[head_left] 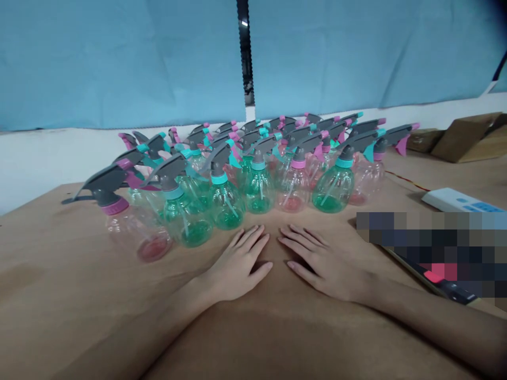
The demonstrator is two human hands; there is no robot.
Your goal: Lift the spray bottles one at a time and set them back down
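Note:
My left hand (240, 264) lies palm down on the brown table (253, 332), fingers spread, holding nothing. Facing it across a small gap, my right hand (320, 261) rests flat too, its fingers apart. Just beyond the fingertips stand several clear spray bottles with grey trigger heads, crowded in rows. In the front row are a green bottle (228, 206) nearest my left fingers, a pink bottle (293, 190) and another green bottle (335, 189) beyond my right hand. A pink bottle (138, 232) is at the left end. Bottles at the back are partly hidden by those in front.
At the back right sits a brown cardboard box (467, 138). A white device (461, 201) with a thin wire lies on the right, above a dark pixelated object (439, 253) near my right forearm. Blue sheeting (119, 63) covers the wall behind.

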